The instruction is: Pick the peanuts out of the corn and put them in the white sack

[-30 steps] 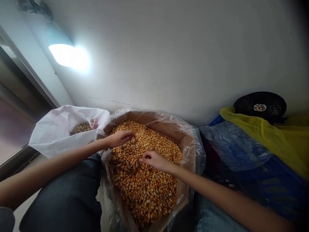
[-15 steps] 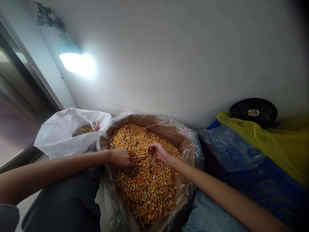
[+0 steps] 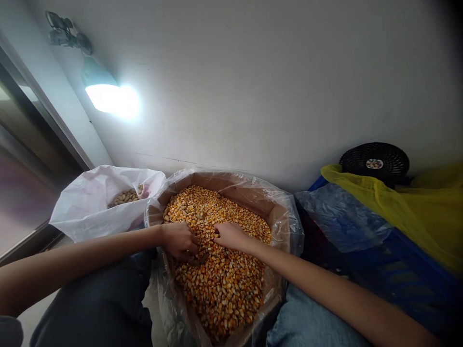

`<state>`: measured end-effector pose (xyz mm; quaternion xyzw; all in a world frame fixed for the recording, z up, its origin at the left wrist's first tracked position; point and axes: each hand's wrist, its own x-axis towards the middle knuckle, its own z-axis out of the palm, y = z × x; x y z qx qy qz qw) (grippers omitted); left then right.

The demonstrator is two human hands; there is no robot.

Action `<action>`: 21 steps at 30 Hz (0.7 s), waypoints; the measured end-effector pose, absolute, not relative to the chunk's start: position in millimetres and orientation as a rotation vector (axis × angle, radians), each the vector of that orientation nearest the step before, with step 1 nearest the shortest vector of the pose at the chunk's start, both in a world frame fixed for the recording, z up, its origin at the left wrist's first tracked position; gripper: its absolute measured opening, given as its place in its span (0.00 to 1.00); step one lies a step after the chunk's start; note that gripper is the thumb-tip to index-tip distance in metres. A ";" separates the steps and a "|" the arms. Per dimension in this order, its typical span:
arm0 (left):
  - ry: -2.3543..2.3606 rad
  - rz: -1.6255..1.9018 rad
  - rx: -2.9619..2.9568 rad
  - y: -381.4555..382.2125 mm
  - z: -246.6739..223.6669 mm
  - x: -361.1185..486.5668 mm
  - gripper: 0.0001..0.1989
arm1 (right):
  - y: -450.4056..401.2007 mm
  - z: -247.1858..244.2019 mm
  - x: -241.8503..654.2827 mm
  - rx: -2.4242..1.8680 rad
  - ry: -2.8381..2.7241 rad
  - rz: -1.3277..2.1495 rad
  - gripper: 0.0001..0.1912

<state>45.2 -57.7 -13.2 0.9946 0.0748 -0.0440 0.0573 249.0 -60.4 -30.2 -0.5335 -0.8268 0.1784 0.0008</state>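
Loose yellow-orange corn kernels (image 3: 231, 289) fill a box lined with clear plastic (image 3: 294, 226). My left hand (image 3: 180, 242) rests on the kernels at the left side, its fingers curled downward; what they hold, if anything, is hidden. Close by on the right, my right hand (image 3: 230, 236) touches the kernels with its fingers bent together, and I cannot make out anything in them. A few paler, larger pieces lie among the kernels at the upper left of the box.
A white bag (image 3: 83, 207) with light brown nuts or pods (image 3: 125, 197) stands at the left. At the right are a blue crate (image 3: 405, 284), clear plastic, yellow mesh (image 3: 415, 207) and a black fan (image 3: 374, 161). A lit lamp (image 3: 108, 99) hangs on the wall.
My right hand has turned palm-down and moved slightly left and down onto the kernels. The fingers of my left hand have shifted slightly left. The view has moved a little.
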 end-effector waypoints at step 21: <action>0.472 -0.790 2.884 -62.6 -0.3 53.7 0.06 | -81.8 -9.3 268.6 -1.797 -2.884 0.720 0.13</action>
